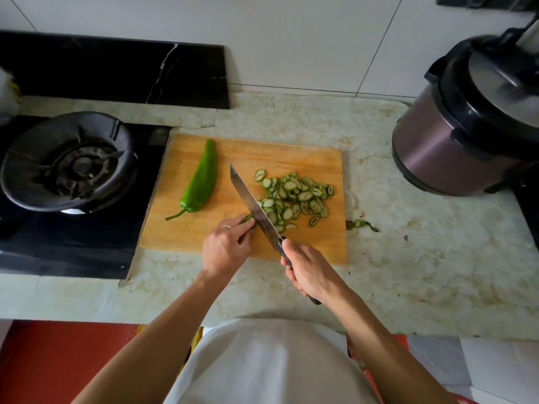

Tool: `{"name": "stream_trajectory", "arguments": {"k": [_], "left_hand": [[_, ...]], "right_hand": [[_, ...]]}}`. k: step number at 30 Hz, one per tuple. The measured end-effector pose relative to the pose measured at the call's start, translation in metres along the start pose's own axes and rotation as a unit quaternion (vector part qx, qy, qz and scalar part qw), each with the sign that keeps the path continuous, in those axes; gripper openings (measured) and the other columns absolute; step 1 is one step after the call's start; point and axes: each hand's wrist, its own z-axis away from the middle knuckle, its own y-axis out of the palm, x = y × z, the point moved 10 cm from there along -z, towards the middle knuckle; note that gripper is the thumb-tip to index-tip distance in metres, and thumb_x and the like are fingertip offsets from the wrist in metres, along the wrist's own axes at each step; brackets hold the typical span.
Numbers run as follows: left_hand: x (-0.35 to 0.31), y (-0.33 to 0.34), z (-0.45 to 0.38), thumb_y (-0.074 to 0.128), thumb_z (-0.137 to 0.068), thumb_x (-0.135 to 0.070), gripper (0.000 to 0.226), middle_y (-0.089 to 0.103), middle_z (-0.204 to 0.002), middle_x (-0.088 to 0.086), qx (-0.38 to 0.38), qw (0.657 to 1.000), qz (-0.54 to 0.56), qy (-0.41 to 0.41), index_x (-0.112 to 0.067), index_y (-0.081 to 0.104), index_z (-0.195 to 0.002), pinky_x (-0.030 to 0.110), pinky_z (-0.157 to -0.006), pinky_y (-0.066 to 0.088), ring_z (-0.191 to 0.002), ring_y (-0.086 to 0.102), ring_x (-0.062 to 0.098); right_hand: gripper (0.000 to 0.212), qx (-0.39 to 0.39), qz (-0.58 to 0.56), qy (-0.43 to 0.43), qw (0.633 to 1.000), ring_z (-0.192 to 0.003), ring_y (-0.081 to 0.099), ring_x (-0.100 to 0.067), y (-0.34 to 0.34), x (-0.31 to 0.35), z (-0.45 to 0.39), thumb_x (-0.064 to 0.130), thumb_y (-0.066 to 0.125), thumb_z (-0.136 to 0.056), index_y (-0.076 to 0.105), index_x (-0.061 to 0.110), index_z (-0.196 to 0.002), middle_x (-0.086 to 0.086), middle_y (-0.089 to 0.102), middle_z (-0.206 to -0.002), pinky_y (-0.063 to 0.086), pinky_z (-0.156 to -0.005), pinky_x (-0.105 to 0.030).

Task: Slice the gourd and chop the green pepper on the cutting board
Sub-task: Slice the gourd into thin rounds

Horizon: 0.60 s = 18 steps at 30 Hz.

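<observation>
A wooden cutting board [306,158] lies on the marble counter. On its right half is a pile of thin gourd slices [294,196]. A whole long green pepper [202,179] lies on the left half, stem toward me. My left hand [226,246] pinches the short remaining gourd end [248,218] against the board. My right hand [309,271] grips the dark handle of a kitchen knife [252,205], whose blade rests against the gourd end, tip pointing away.
A gas stove with a black burner ring [68,161] sits left of the board. A purple electric pressure cooker [469,123] stands at the right. A cut gourd tip [361,224] lies on the counter just right of the board.
</observation>
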Motion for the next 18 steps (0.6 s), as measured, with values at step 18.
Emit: {"name": "stream_trajectory", "arguments": {"k": [18], "left_hand": [[0.001,0.002,-0.001,0.071,-0.075,-0.021,0.025,0.077,-0.103,-0.001,-0.001,1.0,-0.01,-0.007,-0.022,0.081,-0.098,0.028,-0.064,0.058,-0.093,0.073,0.019]], "right_hand": [[0.037,0.025,0.098,-0.023,0.995,-0.051,0.038,-0.013,0.011,0.015,-0.01,0.032,0.028,-0.107,0.044,0.019,-0.075,0.0,0.045,-0.062,0.03,-0.05,-0.028]]}}
